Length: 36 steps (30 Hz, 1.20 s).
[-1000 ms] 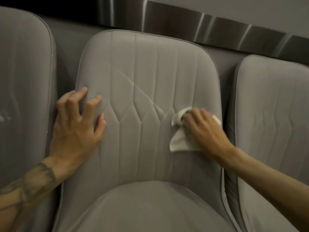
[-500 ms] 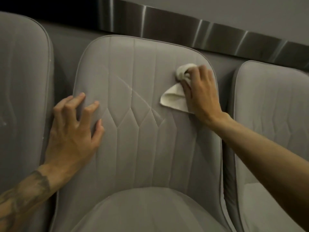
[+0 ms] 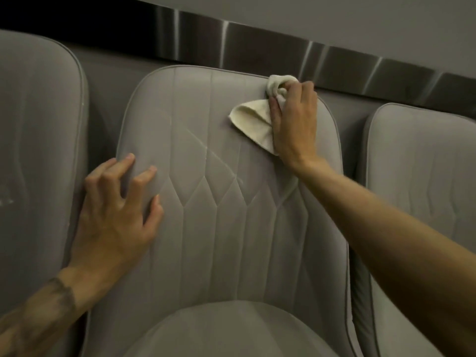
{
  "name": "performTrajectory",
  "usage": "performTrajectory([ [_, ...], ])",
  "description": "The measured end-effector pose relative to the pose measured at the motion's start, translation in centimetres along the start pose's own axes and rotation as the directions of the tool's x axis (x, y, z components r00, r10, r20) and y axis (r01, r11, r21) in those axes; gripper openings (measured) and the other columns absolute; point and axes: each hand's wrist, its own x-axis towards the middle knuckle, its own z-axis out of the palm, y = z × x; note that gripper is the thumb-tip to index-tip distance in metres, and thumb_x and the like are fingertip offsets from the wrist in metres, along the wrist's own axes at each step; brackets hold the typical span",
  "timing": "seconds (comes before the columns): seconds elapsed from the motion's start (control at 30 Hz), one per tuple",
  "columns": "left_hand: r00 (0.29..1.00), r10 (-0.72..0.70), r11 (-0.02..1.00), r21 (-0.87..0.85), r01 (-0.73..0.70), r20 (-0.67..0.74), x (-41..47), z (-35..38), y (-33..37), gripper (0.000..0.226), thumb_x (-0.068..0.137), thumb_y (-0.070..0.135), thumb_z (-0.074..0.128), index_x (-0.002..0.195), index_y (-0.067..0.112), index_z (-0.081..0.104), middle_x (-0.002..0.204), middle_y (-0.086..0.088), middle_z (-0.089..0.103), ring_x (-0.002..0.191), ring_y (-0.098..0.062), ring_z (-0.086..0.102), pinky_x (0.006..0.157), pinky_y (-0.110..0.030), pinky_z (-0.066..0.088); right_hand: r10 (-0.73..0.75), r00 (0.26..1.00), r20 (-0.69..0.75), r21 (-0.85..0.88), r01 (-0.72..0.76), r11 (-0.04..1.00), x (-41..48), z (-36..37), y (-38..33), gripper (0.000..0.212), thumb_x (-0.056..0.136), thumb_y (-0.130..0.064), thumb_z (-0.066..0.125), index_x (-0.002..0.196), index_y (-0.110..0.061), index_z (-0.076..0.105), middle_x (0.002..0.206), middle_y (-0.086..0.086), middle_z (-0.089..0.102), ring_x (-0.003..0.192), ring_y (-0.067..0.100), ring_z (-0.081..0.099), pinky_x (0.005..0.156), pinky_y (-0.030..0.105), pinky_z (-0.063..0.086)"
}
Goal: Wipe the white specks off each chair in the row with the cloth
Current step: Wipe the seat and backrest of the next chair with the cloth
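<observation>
A grey padded chair (image 3: 219, 240) with stitched seams fills the middle of the view. My right hand (image 3: 296, 122) grips a bunched white cloth (image 3: 253, 124) and presses it against the top right corner of the backrest. A corner of the cloth hangs loose to the left of the hand. My left hand (image 3: 116, 217) rests with spread fingers on the left side of the same backrest. Faint pale lines show along the diagonal seams in the middle of the backrest.
A second grey chair (image 3: 38, 150) stands at the left, with a few white specks near the left frame edge. A third chair (image 3: 425, 189) stands at the right. A brushed metal strip (image 3: 334, 63) runs along the wall behind the row.
My right hand has carried the cloth up the backrest from its middle right to the top right corner. My left hand has stayed on the left side.
</observation>
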Motion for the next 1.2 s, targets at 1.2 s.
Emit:
performTrajectory([
  [1.2,1.000,0.001,1.000,0.023,-0.002,0.025,-0.1,0.0,0.0,0.047,0.097,0.027,0.057,0.141,0.010,0.053,0.146,-0.024,0.041,0.133,-0.050,0.041,0.113,-0.053,0.038,-0.385,0.839,0.385,0.177,0.342,0.923,-16.9,-2.0,-1.7,0.030,0.102,-0.035,0.055,0.097,-0.006,0.060,0.096,0.013,0.054,0.086,0.034,0.053,0.076,0.044,0.044],
])
